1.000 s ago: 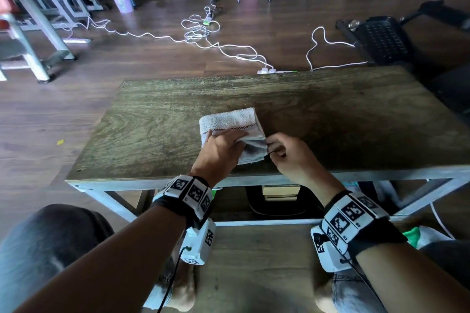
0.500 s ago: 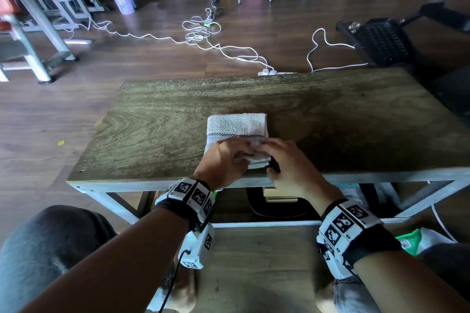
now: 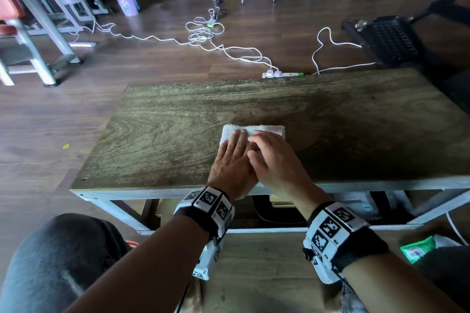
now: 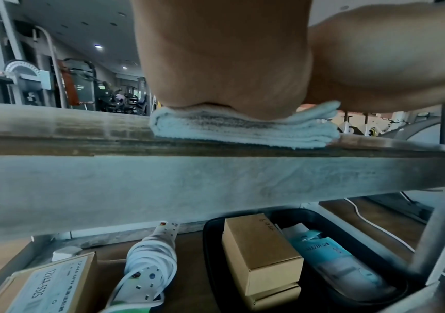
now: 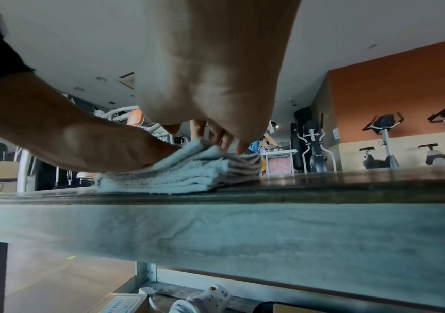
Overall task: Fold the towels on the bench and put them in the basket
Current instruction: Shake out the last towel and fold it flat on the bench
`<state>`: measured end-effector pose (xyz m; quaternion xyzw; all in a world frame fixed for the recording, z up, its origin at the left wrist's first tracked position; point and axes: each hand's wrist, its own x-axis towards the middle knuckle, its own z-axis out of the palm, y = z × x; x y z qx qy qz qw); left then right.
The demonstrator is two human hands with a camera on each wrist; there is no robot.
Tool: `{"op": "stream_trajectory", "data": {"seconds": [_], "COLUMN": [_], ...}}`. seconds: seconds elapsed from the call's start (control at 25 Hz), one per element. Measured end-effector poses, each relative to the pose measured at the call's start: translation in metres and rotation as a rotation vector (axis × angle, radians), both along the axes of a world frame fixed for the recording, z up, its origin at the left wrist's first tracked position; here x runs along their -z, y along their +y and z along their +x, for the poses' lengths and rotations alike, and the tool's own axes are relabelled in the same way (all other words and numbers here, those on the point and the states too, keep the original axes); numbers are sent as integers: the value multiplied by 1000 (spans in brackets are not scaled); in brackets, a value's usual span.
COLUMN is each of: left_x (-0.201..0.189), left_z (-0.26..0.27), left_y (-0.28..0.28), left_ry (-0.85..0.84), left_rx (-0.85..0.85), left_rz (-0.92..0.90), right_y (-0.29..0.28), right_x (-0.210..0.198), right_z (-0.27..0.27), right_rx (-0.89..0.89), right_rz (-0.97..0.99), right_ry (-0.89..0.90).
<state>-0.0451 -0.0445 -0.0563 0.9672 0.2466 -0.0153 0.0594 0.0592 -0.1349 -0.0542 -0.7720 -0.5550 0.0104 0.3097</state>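
From the head view, my left hand (image 3: 232, 164) and my right hand (image 3: 276, 160) lie flat with straight fingers on the folded towel (image 3: 264, 129), near the front edge of the bench (image 3: 165, 134).

In the left wrist view, my palm presses the towel (image 4: 242, 129).

In the right wrist view, my fingertips (image 5: 222, 137) touch its top layer; I grasp nothing.

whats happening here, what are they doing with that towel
A person is folding a white towel on a wooden bench. The towel already lies in a small stack of several layers near the bench's front edge. The left hand lies flat on it, fingers straight, pressing it down, and the right hand rests on it right beside, fingertips on the cloth. It has not been lifted yet, and no other towel is on the bench top.
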Motion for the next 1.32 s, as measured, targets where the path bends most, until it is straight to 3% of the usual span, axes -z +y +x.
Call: {"op": "stream_trajectory", "data": {"seconds": [0.16,0.4,0.52,0.64,0.76,0.88,1.04,1.12,1.24,1.32], "left_x": [5,11,12,16,17,13,-14,-29,-50,-63], "left_z": [-3,-7,-11,-17,-20,-14,-16,-25,-43,-57], "left_y": [2,20,30,38,41,40,45,49,54,58], "left_ry": [19,-68,-110,-89,-103,-110,-391,-538,-737,-832], "left_rx": [21,-3,-77,-147,-363,-434,-557,-573,-583,-569], "left_rz": [21,-142,-264,-231,-394,-405,-505,-633,-909,-945], "right_y": [5,9,6,-1,-2,3,16,23,29,31], "right_x": [17,18,20,15,9,6,-5,-13,-26,-36], "right_z": [-3,0,2,2,3,6,-4,-14,-35,-48], "right_rx": [-7,42,148,302,340,385,425,419,311,225], "right_rz": [-167,-237,-291,-376,-425,-335,-304,-134,230,302], "right_ry": [64,39,123,220,275,320,428,513,903,1050]}}
